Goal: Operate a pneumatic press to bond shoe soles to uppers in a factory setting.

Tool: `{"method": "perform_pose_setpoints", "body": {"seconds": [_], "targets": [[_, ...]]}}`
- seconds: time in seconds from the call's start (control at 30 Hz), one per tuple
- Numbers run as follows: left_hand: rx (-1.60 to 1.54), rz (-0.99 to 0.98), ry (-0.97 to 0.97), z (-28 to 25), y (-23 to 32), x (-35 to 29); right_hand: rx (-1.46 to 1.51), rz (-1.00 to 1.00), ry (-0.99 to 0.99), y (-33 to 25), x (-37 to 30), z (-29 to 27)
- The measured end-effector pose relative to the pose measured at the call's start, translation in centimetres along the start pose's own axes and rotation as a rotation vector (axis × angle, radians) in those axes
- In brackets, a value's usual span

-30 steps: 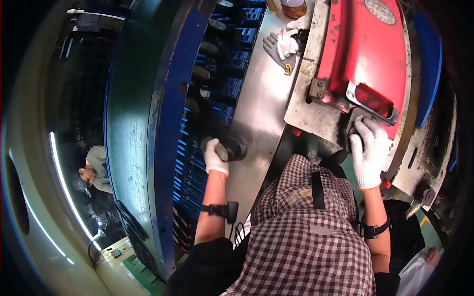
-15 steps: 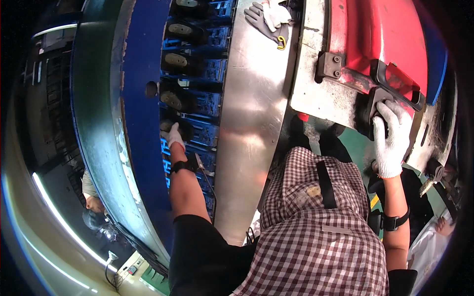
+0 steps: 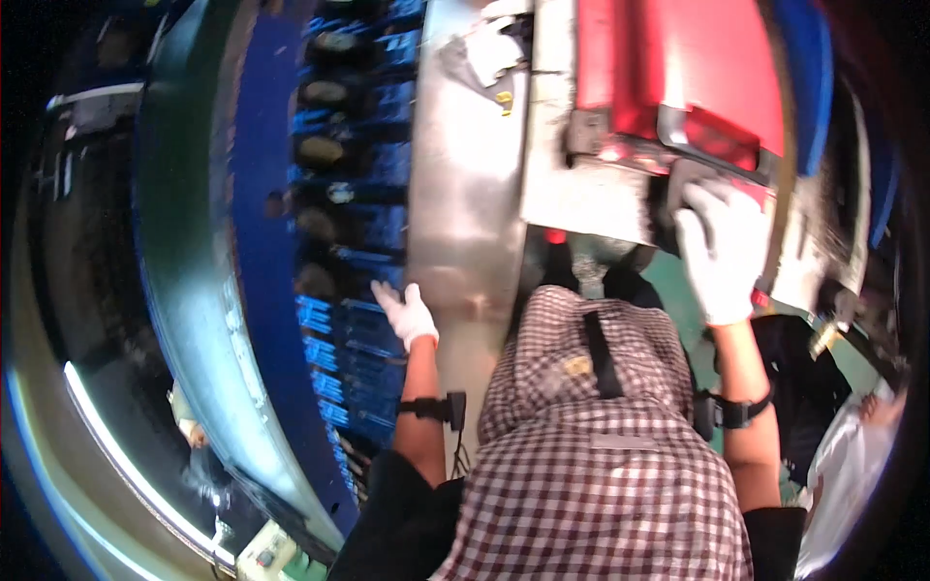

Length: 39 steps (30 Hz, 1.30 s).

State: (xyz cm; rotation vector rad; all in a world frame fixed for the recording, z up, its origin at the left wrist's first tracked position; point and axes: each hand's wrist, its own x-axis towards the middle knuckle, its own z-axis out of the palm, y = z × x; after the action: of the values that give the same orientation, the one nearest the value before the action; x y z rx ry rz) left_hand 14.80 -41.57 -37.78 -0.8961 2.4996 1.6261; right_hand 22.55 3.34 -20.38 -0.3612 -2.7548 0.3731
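Note:
My left hand [image 3: 407, 312], in a white glove, is lifted beside the blue racks, over the near edge of the metal ledge [image 3: 460, 203]. Its fingers are apart and nothing shows in them. In the racks sits a row of dark oblong pieces [image 3: 321, 150] with pale oval patches. My right hand [image 3: 725, 247], also gloved in white, is curled against a dark block-like piece [image 3: 686, 182] at the front of a red machine [image 3: 712, 68]. Motion blurs that piece, and the hand covers part of it.
Grey-and-white work gloves [image 3: 487, 60] lie on the ledge's far end. A long blue beam [image 3: 266, 247] runs along the racks' left side. Another person [image 3: 189, 421] is beyond it at the lower left; a hand and pale cloth [image 3: 852, 455] show at the lower right.
My left hand has come away from a dark oblong piece in the racks, moving right with fingers spread. My right hand stays at the dark piece. The whole view has shifted and blurred.

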Motion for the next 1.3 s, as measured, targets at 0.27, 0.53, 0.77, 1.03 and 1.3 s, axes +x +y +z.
{"method": "perform_pose_setpoints", "body": {"seconds": [0.27, 0.53, 0.77, 1.03, 1.3], "targets": [[0.261, 1.457, -0.362, 12.6, 18.8, -10.9, 0.215, 0.118, 0.018, -0.1, -0.5, 1.9], [0.402, 1.652, -0.826, 23.9, 29.9, -17.7, 0.269, 0.238, 0.137, 1.3, -1.8, 1.4], [0.343, 1.568, -0.846, 25.4, 30.9, -19.3, 0.186, 0.375, 0.141, 0.7, -3.3, 2.0], [0.671, 1.493, -0.786, 25.9, 30.7, -19.8, 0.179, 0.369, 0.127, 1.2, -3.1, 2.0], [1.046, 1.205, -1.085, 27.4, 33.6, -20.3, 0.143, 0.355, 0.136, 1.6, -3.3, 1.7]]}}
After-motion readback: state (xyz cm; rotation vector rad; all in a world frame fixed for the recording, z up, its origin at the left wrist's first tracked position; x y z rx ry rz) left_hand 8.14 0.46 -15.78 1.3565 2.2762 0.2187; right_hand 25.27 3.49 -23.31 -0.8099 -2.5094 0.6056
